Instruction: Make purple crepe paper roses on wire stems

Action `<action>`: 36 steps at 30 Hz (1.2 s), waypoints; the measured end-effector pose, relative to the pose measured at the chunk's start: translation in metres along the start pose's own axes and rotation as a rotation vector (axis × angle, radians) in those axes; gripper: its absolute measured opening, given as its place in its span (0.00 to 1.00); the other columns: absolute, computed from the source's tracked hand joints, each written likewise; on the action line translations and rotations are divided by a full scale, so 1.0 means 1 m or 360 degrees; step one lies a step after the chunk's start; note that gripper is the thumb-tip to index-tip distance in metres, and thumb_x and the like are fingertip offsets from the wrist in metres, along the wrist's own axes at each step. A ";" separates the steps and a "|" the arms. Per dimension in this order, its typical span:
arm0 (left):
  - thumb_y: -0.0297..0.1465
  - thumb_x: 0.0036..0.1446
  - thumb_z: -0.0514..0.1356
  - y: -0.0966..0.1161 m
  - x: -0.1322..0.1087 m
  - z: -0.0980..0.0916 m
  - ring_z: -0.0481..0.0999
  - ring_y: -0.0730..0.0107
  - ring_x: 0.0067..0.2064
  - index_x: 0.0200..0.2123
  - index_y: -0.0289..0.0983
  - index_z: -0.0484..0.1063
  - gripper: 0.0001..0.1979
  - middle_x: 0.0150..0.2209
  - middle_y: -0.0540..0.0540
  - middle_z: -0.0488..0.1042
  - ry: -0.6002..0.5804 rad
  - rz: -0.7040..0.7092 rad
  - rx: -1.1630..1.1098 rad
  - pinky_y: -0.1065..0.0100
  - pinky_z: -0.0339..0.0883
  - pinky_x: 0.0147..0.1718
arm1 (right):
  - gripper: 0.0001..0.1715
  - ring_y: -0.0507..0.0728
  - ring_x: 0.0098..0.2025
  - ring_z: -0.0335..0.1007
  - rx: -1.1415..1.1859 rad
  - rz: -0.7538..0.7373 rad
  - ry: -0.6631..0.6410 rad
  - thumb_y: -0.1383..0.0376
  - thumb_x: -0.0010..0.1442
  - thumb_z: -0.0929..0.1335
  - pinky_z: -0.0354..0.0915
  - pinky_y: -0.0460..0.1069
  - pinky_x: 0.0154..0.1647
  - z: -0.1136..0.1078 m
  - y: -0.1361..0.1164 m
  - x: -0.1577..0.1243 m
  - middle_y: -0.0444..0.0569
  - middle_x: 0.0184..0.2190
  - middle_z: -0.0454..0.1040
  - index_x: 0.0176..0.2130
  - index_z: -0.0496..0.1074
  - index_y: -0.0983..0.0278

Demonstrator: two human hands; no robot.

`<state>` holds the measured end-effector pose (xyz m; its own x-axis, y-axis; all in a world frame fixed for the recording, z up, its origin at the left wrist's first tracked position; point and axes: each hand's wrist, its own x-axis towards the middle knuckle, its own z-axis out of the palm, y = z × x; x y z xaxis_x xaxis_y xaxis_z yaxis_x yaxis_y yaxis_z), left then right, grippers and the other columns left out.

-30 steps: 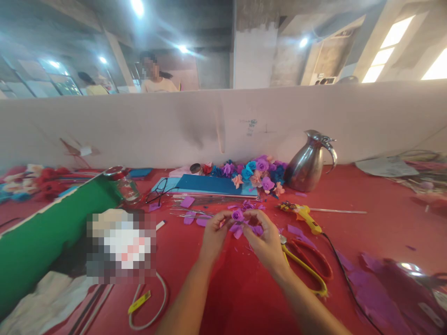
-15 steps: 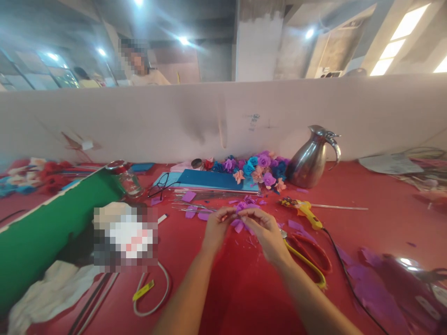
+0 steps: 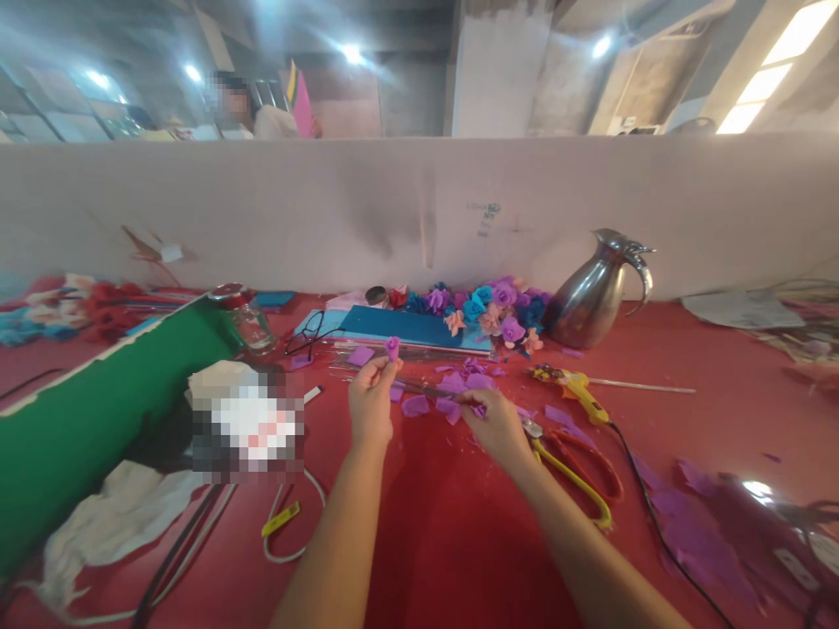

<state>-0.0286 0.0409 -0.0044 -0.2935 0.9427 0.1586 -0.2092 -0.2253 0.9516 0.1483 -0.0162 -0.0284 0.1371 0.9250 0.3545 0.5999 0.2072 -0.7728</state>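
My left hand [image 3: 372,406] is raised over the middle of the table and pinches a small purple paper rosebud [image 3: 392,349], which stands upright above the fingertips. To its right, my right hand [image 3: 496,426] is closed on the end of a thin dark stick [image 3: 429,390]. That stick slants up leftward toward my left hand; whether its far end touches the hand I cannot tell. Purple paper petals [image 3: 414,406] lie scattered under and beyond both hands. Scissors with red and yellow handles [image 3: 570,476] lie just right of my right hand.
A yellow glue gun [image 3: 577,395] with a black cord lies at the right, before a metal jug [image 3: 588,293]. Finished paper flowers [image 3: 502,306] are heaped at the back by blue sheets [image 3: 399,325]. A green board [image 3: 98,437] and a lidded glass jar [image 3: 246,323] stand left.
My hands, earlier together at the purple paper, have parted. The left has lifted the rosebud up and leftward; the right now grips the thin stick. The view has shifted slightly.
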 end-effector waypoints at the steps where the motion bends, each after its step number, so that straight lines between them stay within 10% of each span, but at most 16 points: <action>1: 0.37 0.45 0.65 0.000 0.003 -0.002 0.75 0.66 0.36 0.30 0.35 0.74 0.12 0.30 0.46 0.77 0.0041 -0.0012 -0.0057 0.66 0.65 0.40 | 0.14 0.58 0.34 0.73 -0.0108 -0.0099 -0.0023 0.73 0.49 0.64 0.64 0.53 0.39 0.004 -0.001 -0.002 0.46 0.30 0.79 0.29 0.77 0.59; 12: 0.39 0.54 0.58 -0.002 0.009 -0.013 0.60 0.77 0.25 0.29 0.39 0.66 0.10 0.25 0.53 0.65 -0.0106 0.0141 -0.0012 0.73 0.56 0.27 | 0.07 0.63 0.38 0.66 -0.0975 -0.0632 -0.0325 0.72 0.48 0.68 0.58 0.56 0.38 0.039 -0.035 0.008 0.52 0.27 0.77 0.23 0.74 0.61; 21: 0.31 0.43 0.63 -0.003 0.007 -0.009 0.68 0.73 0.31 0.31 0.36 0.71 0.09 0.28 0.51 0.70 -0.0106 -0.0048 0.0163 0.72 0.60 0.33 | 0.11 0.60 0.43 0.66 -0.0995 -0.0321 -0.0306 0.71 0.54 0.65 0.55 0.53 0.42 0.044 -0.020 0.009 0.51 0.35 0.78 0.36 0.75 0.61; 36: 0.31 0.39 0.65 -0.008 -0.004 -0.002 0.73 0.66 0.31 0.29 0.36 0.76 0.09 0.26 0.47 0.77 -0.0271 -0.0334 0.0665 0.68 0.62 0.34 | 0.15 0.56 0.29 0.71 0.0470 0.0348 -0.0018 0.57 0.53 0.66 0.63 0.48 0.31 0.039 -0.006 0.015 0.47 0.27 0.79 0.32 0.79 0.64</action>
<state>-0.0277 0.0384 -0.0133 -0.1211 0.9918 -0.0397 0.1543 0.0584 0.9863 0.1157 0.0091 -0.0387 0.2271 0.9608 0.1592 0.3037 0.0855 -0.9489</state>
